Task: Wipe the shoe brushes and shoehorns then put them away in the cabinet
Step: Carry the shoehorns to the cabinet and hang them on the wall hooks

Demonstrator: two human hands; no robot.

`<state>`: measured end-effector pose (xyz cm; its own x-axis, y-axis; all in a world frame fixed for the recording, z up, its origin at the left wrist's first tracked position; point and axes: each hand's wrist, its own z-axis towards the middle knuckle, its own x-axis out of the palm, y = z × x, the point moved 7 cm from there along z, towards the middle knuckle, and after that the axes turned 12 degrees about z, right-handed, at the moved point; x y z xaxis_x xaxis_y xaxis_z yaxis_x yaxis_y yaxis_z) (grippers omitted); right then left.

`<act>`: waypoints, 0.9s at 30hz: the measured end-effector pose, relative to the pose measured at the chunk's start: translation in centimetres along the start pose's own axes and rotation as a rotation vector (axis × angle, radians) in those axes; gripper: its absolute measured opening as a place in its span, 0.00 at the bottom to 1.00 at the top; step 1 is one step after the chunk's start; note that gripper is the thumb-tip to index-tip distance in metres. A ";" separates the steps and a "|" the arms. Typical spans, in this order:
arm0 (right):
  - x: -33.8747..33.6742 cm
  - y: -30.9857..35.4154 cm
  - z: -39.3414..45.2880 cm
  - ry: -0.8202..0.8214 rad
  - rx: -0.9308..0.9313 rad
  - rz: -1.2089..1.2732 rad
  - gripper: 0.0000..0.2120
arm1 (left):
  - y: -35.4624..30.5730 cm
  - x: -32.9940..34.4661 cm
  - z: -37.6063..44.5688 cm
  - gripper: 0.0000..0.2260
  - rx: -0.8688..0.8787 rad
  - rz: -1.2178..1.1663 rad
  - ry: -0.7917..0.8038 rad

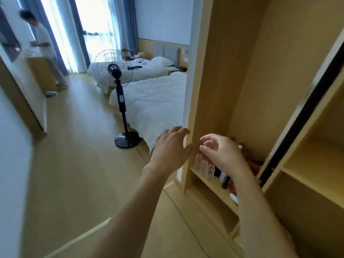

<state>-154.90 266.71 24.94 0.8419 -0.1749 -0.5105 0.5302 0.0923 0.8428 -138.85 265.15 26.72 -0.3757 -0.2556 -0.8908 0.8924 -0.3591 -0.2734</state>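
A tall wooden cabinet (219,75) stands open on the right, with a low shelf (214,185) inside. My left hand (171,148) reaches out with straight fingers to the cabinet's left side panel and holds nothing. My right hand (221,151) hovers in front of the shelf with loosely curled fingers and also holds nothing. No shoe brush or shoehorn can be told apart in this blurred view; reddish-brown items (255,164) lie behind my right hand.
Several bottles (206,166) stand on the low shelf. A sliding door with a dark track (301,116) is at the right. A black standing fan (119,94), two white beds (156,101) and a person (44,43) by the window are at the left.
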 end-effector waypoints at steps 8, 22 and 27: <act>15.1 4.2 3.7 0.197 -0.064 -0.013 0.16 | 17.0 -1.7 -2.5 0.19 -0.282 0.105 0.010; 41.7 7.9 17.6 0.644 -0.193 -0.066 0.24 | 41.4 1.0 2.0 0.24 -0.663 0.265 0.191; 49.0 11.0 26.4 0.706 -0.217 -0.041 0.24 | 48.5 0.3 7.5 0.24 -0.748 0.290 0.188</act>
<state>-110.51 233.28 13.70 0.6465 0.4832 -0.5904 0.5085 0.3041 0.8056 -97.55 240.88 15.95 -0.1162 -0.0678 -0.9909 0.9030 0.4082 -0.1339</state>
